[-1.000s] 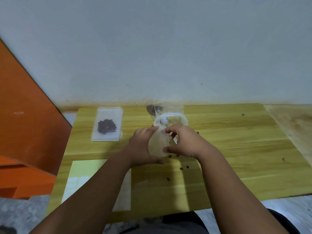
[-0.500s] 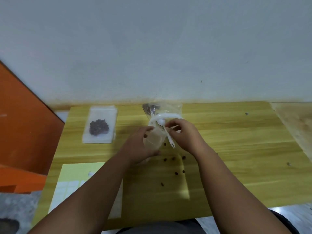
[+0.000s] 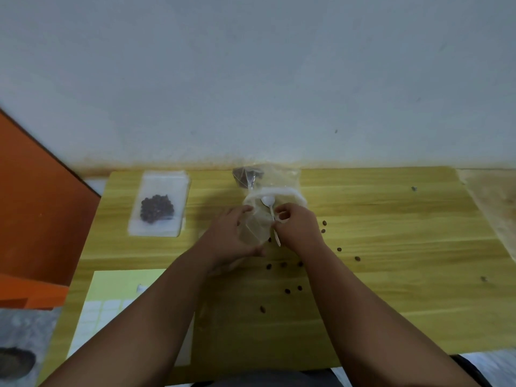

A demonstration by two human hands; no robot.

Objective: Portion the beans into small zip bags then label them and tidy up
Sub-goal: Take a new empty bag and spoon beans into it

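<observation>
My left hand (image 3: pixel 233 238) holds a small clear zip bag (image 3: pixel 255 229) at the middle of the wooden table (image 3: pixel 391 275). My right hand (image 3: pixel 297 227) pinches a white plastic spoon (image 3: pixel 270 210) by its handle, bowl up beside the bag's mouth. Just behind them stands a white bowl (image 3: pixel 290 192) and a larger clear bag of dark beans (image 3: pixel 248 177) by the wall. A filled zip bag of beans (image 3: pixel 157 209) lies flat at the back left. Several loose beans (image 3: pixel 284 265) are scattered in front of and right of my hands.
A sheet of white labels on yellow-green backing (image 3: pixel 111 305) lies at the table's front left, partly under my left forearm. An orange panel (image 3: pixel 36 213) stands left of the table. The grey wall runs along the table's far edge.
My right hand now holds the spoon upright beside the small bag, after taking it up about half a second ago. Both hands shifted slightly toward the bowl.
</observation>
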